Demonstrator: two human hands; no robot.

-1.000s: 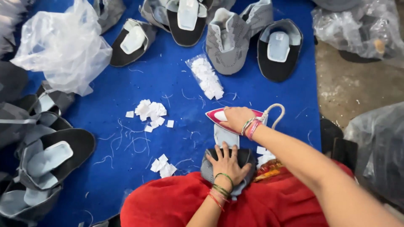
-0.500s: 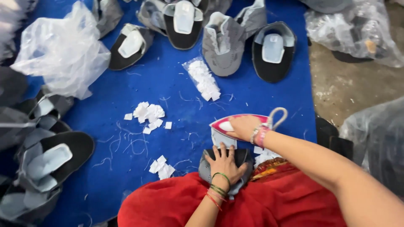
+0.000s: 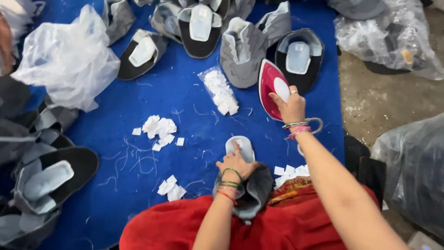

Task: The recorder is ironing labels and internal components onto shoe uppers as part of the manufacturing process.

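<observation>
- On the blue cloth (image 3: 185, 106) spread over the floor, the pink-and-white clothes iron (image 3: 272, 88) is now seen lifted away from the shoe piece and tipped up near the far row of uppers, where half a second ago it lay low beside the person's knee.
- It is gripped from behind by the right hand (image 3: 292, 107), fingers closed around its handle, with its cord looped by the wrist.
- With the iron off, the pressing pass on this piece appears to be finished or paused.
- The grey shoe upper (image 3: 247, 192) is kept at the near edge of the cloth, against the red-clad lap, under the left hand (image 3: 236, 163), which is laid flat with fingers spread.
- Its pale lining patch (image 3: 246, 147) is exposed just beyond the fingertips.
- Small white labels (image 3: 159, 128) are scattered nearby.
</observation>
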